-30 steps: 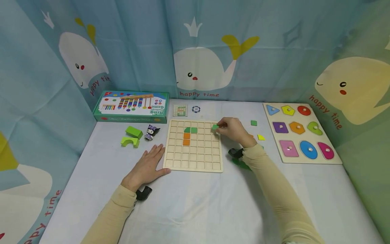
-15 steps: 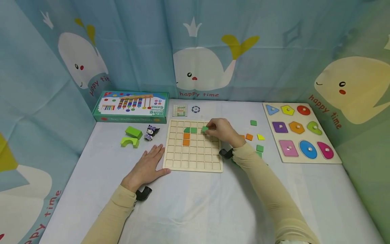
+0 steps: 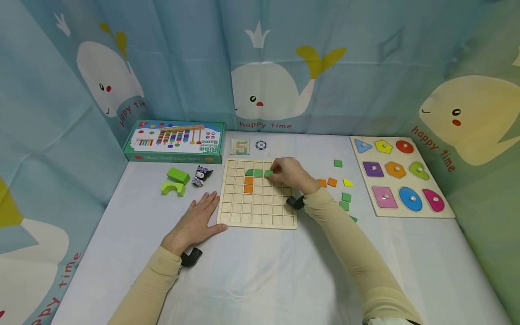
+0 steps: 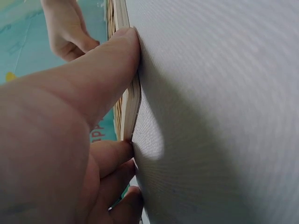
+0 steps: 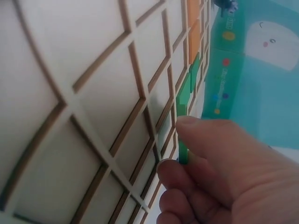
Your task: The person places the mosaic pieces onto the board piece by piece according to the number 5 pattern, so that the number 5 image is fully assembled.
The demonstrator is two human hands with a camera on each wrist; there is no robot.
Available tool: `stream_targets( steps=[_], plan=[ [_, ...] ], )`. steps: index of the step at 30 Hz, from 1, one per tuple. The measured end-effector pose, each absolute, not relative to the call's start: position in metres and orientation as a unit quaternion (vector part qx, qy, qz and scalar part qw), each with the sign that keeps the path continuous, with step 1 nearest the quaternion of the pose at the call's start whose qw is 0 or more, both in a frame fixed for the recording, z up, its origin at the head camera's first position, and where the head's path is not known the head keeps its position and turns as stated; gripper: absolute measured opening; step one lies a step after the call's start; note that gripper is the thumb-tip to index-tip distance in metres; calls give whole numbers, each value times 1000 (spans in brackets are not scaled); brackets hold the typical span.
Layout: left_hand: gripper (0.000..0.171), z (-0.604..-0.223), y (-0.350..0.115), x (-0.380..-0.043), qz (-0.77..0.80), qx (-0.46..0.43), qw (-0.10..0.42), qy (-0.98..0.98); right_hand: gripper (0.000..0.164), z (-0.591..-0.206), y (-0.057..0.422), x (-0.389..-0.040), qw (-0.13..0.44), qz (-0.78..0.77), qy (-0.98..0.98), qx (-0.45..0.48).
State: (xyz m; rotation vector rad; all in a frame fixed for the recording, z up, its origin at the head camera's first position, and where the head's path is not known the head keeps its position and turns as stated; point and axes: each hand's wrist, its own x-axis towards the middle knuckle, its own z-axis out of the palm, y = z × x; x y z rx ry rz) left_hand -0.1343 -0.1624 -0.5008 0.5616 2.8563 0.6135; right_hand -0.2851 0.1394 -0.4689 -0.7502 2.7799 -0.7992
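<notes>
While my left hand [image 3: 194,222] lies flat against the board [image 3: 268,208], my right hand [image 3: 292,173] pinches a green tile [image 3: 267,173] over it.

Beige left sleeve [image 3: 146,286] and right sleeve [image 3: 353,253], bare hands [image 3: 197,221].
Both sleeves are long, plain and fairly close-fitting, softly creased along the forearm and gathered towards the cuff. A black, hooked piece [image 3: 191,257] juts from the thumb side of the left wrist, with a matching black piece [image 3: 295,202] at the right; whitish fabric [image 3: 387,321] shows beyond the right sleeve's lower end.
</notes>
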Motion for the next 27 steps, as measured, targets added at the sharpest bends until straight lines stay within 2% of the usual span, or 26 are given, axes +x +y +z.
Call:
stream_targets(
  steps=[19, 27],
  plan=[
    [91, -500, -163, -133, 212, 189, 84, 955, 21, -468, 134, -285, 69, -239, 933, -259],
    [91, -499, -162, -134, 214, 188, 85, 955, 24, -472, 133, -286, 46, -222, 935, -273]
  ],
)
